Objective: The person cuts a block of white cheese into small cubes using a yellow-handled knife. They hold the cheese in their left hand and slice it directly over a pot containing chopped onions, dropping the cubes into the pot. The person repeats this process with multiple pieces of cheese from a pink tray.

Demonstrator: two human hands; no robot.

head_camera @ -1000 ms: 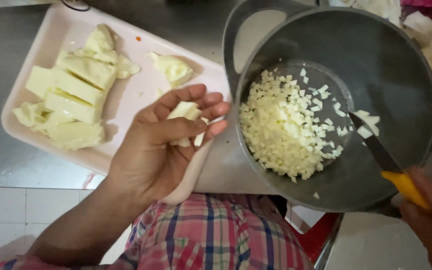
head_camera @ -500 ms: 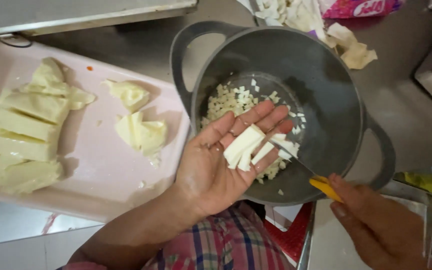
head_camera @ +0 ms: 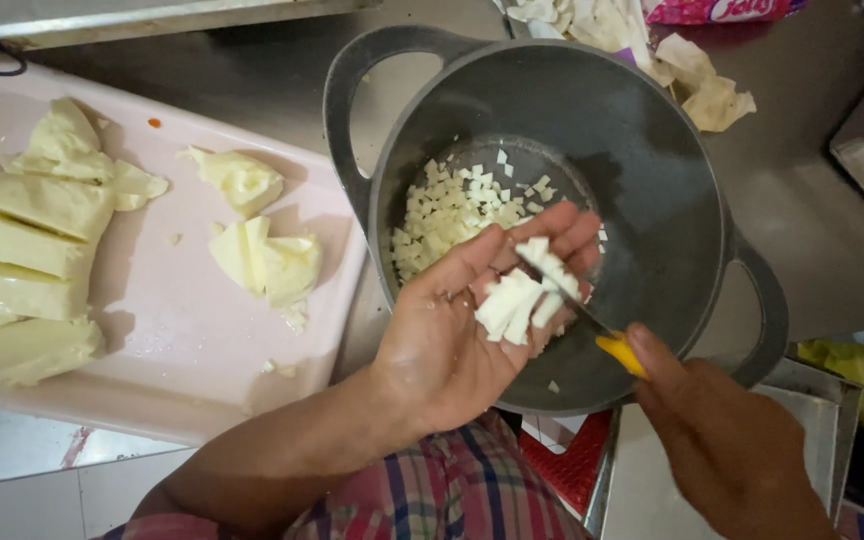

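You are working over a grey metal surface (head_camera: 812,190), with scraps of pale peel (head_camera: 697,85) lying at its far edge. On your left a large pink cutting board (head_camera: 182,360) is lying flat, carrying long pale-yellow slabs (head_camera: 22,250) at its left end and a few smaller pale chunks (head_camera: 267,260) near its middle. Just beside the board, a dark grey two-handled pot (head_camera: 652,180) is sitting on the surface, and a heap of small diced white pieces (head_camera: 447,210) is lying on its bottom. You are holding your left hand (head_camera: 462,330) palm up over the near side of the pot, its fingers (head_camera: 552,225) spread apart and slightly curled, cradling a few white strips (head_camera: 522,295) on the palm and finger bases. Your right hand (head_camera: 722,440) is reaching in from the lower right, its fingers closing together around the yellow handle of a small knife (head_camera: 602,335). The knife's blade is lying across the strips in your palm, touching them. A red object (head_camera: 567,465) is showing below the pot's near rim, beside your plaid clothing (head_camera: 452,495).
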